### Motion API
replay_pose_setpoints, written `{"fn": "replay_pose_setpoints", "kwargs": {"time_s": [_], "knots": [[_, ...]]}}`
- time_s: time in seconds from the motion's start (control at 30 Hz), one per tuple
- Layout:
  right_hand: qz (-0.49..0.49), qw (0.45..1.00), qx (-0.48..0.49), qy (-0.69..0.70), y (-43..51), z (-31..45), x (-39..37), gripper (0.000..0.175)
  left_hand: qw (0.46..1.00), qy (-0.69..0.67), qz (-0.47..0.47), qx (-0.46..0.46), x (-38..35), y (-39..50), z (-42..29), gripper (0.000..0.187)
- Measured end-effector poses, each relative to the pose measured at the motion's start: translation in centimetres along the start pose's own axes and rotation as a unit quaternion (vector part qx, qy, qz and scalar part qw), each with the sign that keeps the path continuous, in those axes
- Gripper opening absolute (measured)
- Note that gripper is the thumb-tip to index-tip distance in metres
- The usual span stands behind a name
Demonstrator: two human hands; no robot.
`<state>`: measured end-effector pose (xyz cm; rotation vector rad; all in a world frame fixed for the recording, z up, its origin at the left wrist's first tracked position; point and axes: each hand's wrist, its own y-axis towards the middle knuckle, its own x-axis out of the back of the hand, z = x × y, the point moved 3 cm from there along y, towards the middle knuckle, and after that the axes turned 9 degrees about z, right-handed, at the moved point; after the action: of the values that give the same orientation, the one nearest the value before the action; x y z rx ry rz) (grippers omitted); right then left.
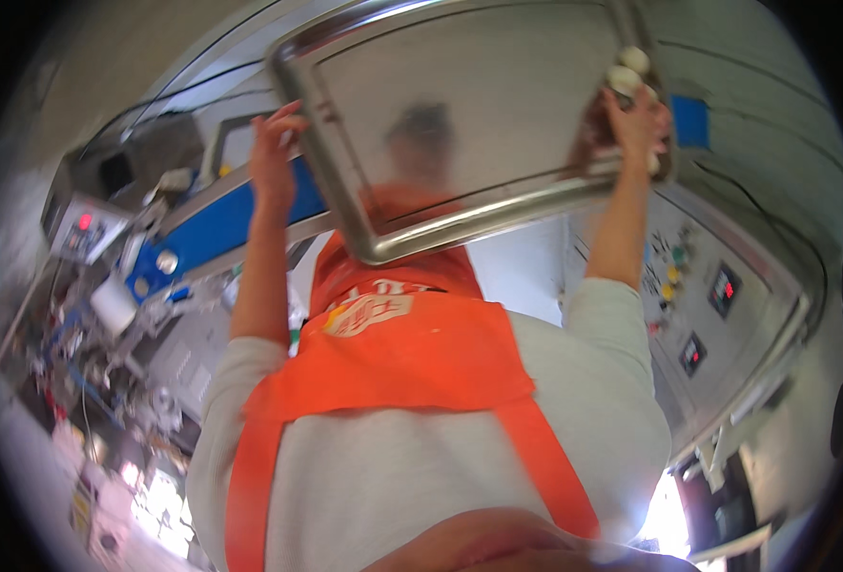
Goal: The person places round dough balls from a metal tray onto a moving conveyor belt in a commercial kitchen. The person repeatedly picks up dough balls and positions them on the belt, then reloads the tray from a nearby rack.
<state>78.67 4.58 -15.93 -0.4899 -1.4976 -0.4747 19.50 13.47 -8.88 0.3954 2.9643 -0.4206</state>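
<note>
A large rectangular metal tray [464, 121] with a raised rim is in front of me, tilted in the view, its shiny base reflecting a blurred figure. My left hand [278, 146] is at the tray's left rim, fingers apart, fingertips at or very near the edge; whether they touch it I cannot tell. At the tray's right end, my right hand [638, 125] has its fingers around pale round pieces that look like dough balls [623, 81]. Another pale ball [634, 59] lies just beyond the fingers. The hand hides part of the group.
A blue conveyor belt [235, 218] runs beneath and left of the tray. At far left is a control box [89, 229] with a red display, near a white roll [114, 306]. On the right stands a metal machine panel [707, 300] with knobs and red displays. Dark cables hang along the wall.
</note>
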Motion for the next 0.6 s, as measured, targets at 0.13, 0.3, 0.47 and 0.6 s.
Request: {"fn": "replay_pose_setpoints", "kwargs": {"time_s": [0.13, 0.3, 0.47, 0.6], "knots": [[0.005, 0.990, -0.142, 0.005, -1.5, 2.4, 4.1, 0.091, 0.991, -0.115, -0.032, 0.054, -3.1, -1.3, -0.6, 0.062], [-0.132, 0.988, -0.078, -0.019, -1.2, 3.1, 3.4, 0.064, 0.988, -0.143, 0.012, 0.063, -3.0, -1.6, -1.0, 0.052], [-0.168, 0.959, 0.227, 0.036, -2.6, 5.5, 4.0, 0.045, 0.979, -0.199, 0.006, 0.053, -2.9, -2.1, -1.0, 0.037], [-0.158, 0.974, 0.147, -0.064, -3.9, 9.6, 4.4, 0.057, 0.951, -0.305, 0.028, 0.041, -1.7, -2.4, -0.3, 0.028]]}}
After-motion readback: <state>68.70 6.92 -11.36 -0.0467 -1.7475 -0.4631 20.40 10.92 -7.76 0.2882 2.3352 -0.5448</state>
